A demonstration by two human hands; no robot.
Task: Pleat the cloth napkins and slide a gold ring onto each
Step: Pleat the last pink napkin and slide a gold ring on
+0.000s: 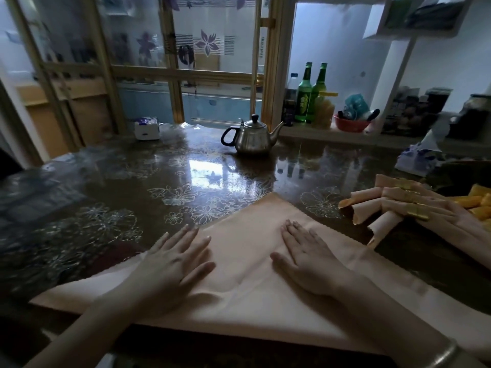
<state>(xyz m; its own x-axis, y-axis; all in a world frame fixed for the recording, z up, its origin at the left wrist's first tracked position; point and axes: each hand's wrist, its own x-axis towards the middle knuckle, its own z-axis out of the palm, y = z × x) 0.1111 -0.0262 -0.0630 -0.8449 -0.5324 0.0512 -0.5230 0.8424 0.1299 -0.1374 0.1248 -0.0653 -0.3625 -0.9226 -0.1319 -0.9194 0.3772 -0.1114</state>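
Napkin: a peach cloth napkin lies spread flat, one corner pointing away from the person, its near edge at the front rim of the surface.
Left hand: palm down on the napkin's left part, fingers spread and reaching past its left edge; grip wide, holding nothing.
Right hand: palm down on the napkin just right of centre, fingers flat and close together; grip wide, holding nothing. A metal bangle sits on that wrist.
Finished pieces: to the right, a heap of pleated peach napkins with gold rings around them, near the flat napkin's right corner but apart from it.
Yellow items: a pile of yellow things beside the heap at the right edge; what they are cannot be told.
Farther off: a steel teapot with a black handle stands at the back, well apart from the napkin; a small white box at the back left.
Ledge beyond: two green bottles, a red bowl and dark jars.
In the way: nothing lies on the napkin but the two hands.
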